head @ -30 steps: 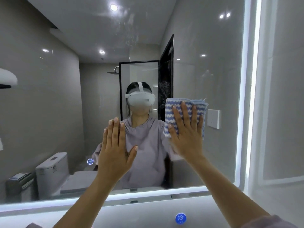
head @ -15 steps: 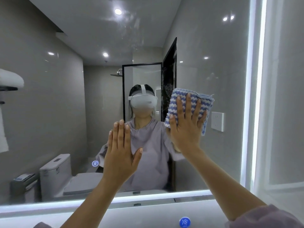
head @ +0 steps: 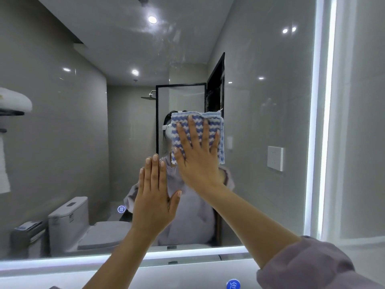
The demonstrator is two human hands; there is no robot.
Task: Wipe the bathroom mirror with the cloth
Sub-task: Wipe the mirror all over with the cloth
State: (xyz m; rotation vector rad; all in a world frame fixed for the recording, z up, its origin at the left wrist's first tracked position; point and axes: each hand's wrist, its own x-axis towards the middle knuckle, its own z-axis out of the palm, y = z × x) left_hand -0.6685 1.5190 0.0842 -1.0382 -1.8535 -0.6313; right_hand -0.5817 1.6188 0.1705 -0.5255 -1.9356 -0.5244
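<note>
With the right hand (head: 198, 161) spread flat on the folded cloth (head: 198, 130) mid-mirror (head: 260, 142) and the left hand (head: 155, 203) flat just below-left, steady even pressure in overlapping strokes should best clear the smears.

The mirror (head: 62, 142) is a large wall mirror with a lit white strip along its lower and right edges, and faint smears show on the glass near the top. The cloth (head: 212, 119) is a folded square with blue and white wavy stripes. It lies flat against the glass near the middle, under the spread fingers of the right hand (head: 198, 163).
</note>
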